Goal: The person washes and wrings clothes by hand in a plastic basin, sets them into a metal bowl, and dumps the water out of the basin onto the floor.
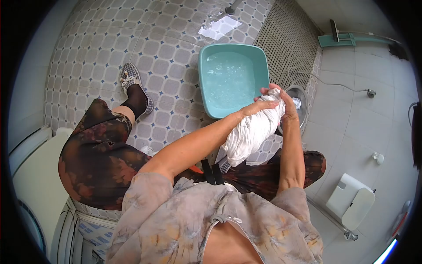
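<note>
A white cloth (252, 134), bunched and twisted into a thick bundle, hangs from both of my hands near the right front corner of the teal basin (203, 83). My left hand (263, 104) is closed around its upper part from the left. From the right, my right hand (288, 105) wraps the top end, with some fingers hidden behind the fabric. The loose lower end droops toward my lap. Clear water (231, 77) with bubbles or ripples lies in the basin.
Behind my right hand stands a metal bowl (303, 99) with something whitish in it. A perforated mat (285, 37) covers the floor beyond. On the right wall are a hose (334, 80) and a white dispenser box (350, 200). Patterned tiles (171, 66) surround the basin.
</note>
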`<state>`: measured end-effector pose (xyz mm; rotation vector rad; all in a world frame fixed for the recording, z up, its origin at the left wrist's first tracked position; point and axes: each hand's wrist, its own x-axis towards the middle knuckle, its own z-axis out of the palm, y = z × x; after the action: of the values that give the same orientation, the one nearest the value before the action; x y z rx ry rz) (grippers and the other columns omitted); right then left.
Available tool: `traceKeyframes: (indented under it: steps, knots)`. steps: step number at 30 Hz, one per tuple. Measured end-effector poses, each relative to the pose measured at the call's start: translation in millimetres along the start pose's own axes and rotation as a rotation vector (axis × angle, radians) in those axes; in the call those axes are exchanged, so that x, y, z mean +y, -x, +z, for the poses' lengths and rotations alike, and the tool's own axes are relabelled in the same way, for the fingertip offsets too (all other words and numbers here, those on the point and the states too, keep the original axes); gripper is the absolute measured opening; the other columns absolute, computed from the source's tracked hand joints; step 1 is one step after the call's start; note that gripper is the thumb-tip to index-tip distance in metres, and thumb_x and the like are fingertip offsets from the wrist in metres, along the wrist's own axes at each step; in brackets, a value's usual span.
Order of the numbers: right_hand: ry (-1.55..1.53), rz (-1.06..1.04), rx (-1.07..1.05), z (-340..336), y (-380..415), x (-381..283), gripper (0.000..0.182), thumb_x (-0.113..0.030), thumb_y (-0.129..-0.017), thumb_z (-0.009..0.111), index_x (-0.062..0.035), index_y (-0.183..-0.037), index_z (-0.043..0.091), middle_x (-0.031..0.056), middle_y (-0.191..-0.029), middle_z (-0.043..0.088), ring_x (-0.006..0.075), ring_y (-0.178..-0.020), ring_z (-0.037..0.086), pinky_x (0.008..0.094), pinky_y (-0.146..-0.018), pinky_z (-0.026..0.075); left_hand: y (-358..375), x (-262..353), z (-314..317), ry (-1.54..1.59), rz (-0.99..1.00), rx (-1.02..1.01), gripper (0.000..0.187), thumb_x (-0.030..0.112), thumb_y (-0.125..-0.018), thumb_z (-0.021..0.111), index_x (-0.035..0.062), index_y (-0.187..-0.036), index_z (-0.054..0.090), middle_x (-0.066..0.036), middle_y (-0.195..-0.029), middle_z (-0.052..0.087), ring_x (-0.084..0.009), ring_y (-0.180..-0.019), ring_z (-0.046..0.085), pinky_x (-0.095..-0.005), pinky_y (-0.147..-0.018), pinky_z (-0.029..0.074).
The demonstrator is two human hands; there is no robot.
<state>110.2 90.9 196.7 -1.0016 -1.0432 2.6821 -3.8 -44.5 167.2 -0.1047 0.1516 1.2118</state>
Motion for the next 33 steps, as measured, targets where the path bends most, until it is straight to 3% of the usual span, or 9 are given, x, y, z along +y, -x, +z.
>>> traceKeyframes:
  steps: [3, 4, 8, 11, 14, 20, 26, 29, 33]
  knots:
    - [0.481, 0.088, 0.108, -13.0, -5.4, -21.4, 0.033, -0.021, -0.087, 0.064, -0.0020, -0.115, 0.063, 0.0161, -0.104, 0.065, 0.0366, -0.097, 0.065, 0.0452, -0.087, 0.054, -3.7, 1.9, -5.8, -0.115, -0.049, 0.021, 0.040, 0.030, -0.085, 0.071, -0.0012, -0.109, 0.059, -0.011, -0.092, 0.067, -0.0182, -0.081, 0.067, -0.0305, -0.070, 0.055]
    - [0.604, 0.123, 0.149, 18.2, -3.5, -28.9, 0.027, -0.015, -0.091, 0.060, 0.0008, -0.112, 0.065, 0.0098, -0.095, 0.066, 0.0205, -0.086, 0.065, 0.0326, -0.080, 0.054, -10.2, -3.1, -12.3, -0.123, -0.033, 0.037, 0.041, 0.028, -0.084, 0.073, -0.0021, -0.109, 0.060, -0.009, -0.093, 0.066, -0.0181, -0.082, 0.066, -0.0299, -0.071, 0.054]
    - [0.822, 0.228, 0.131, 45.4, -6.6, -31.5, 0.033, -0.022, -0.092, 0.058, -0.0002, -0.116, 0.066, 0.0022, -0.089, 0.064, 0.0095, -0.078, 0.059, 0.0239, -0.072, 0.050, -6.3, -11.2, -5.7, -0.273, 0.036, 0.252, 0.047, 0.021, -0.074, 0.077, -0.0080, -0.106, 0.059, -0.009, -0.086, 0.066, -0.0193, -0.077, 0.066, -0.0304, -0.067, 0.053]
    - [1.002, 0.269, 0.121, 52.5, -16.1, -27.4, 0.032, -0.021, -0.091, 0.054, -0.0017, -0.113, 0.068, 0.0011, -0.089, 0.064, 0.0104, -0.077, 0.059, 0.0250, -0.071, 0.050, 1.7, -9.5, 0.7, -0.380, 0.041, 0.391, 0.047, 0.018, -0.068, 0.078, -0.0101, -0.101, 0.059, -0.009, -0.079, 0.065, -0.0200, -0.072, 0.066, -0.0317, -0.063, 0.053]
    - [1.214, 0.272, 0.195, 52.0, -24.2, -18.3, 0.031, -0.019, -0.091, 0.051, -0.0007, -0.107, 0.069, -0.0005, -0.083, 0.061, 0.0097, -0.074, 0.057, 0.0246, -0.069, 0.047, -7.2, -14.4, -10.5, -0.319, 0.064, 0.371, 0.047, 0.019, -0.067, 0.079, -0.0071, -0.100, 0.058, -0.011, -0.084, 0.065, -0.0190, -0.070, 0.066, -0.0317, -0.060, 0.053]
    - [1.641, 0.262, 0.176, 45.7, -45.0, 0.3, 0.031, -0.021, -0.087, 0.050, 0.0000, -0.094, 0.071, 0.0184, -0.086, 0.070, 0.0291, -0.083, 0.067, 0.0368, -0.081, 0.051, -6.8, -28.9, -6.5, -0.471, 0.341, 0.466, 0.045, 0.022, -0.075, 0.074, -0.0031, -0.108, 0.057, -0.008, -0.091, 0.065, -0.0164, -0.076, 0.065, -0.0306, -0.067, 0.052]
    - [1.965, 0.230, 0.218, 34.5, -71.3, 25.4, 0.032, -0.025, -0.085, 0.055, 0.0021, -0.094, 0.071, 0.0270, -0.093, 0.067, 0.0407, -0.091, 0.065, 0.0425, -0.084, 0.051, -26.6, -46.5, -45.9, -0.638, 0.430, 0.650, 0.048, 0.021, -0.073, 0.076, -0.0048, -0.109, 0.058, -0.011, -0.097, 0.065, -0.0186, -0.085, 0.065, -0.0311, -0.073, 0.052]
    - [2.009, 0.226, 0.296, 32.7, -82.1, 37.4, 0.032, -0.026, -0.083, 0.057, 0.0028, -0.090, 0.071, 0.0274, -0.092, 0.067, 0.0411, -0.090, 0.066, 0.0441, -0.080, 0.053, -39.2, -48.7, -69.7, -0.696, 0.457, 0.738, 0.068, 0.025, -0.072, 0.078, -0.0079, -0.123, 0.047, -0.014, -0.099, 0.065, -0.0210, -0.088, 0.065, -0.0323, -0.076, 0.052]
    - [1.967, 0.145, 0.274, 9.7, -97.6, 50.8, 0.030, -0.026, -0.083, 0.055, -0.0002, -0.079, 0.069, 0.0249, -0.086, 0.066, 0.0420, -0.080, 0.064, 0.0473, -0.074, 0.052, -42.4, -44.6, -94.1, -0.886, 0.324, 0.864, 0.126, 0.043, -0.070, 0.076, -0.0013, -0.146, -0.014, -0.031, -0.104, 0.063, -0.0419, -0.094, 0.065, -0.0430, -0.080, 0.052]
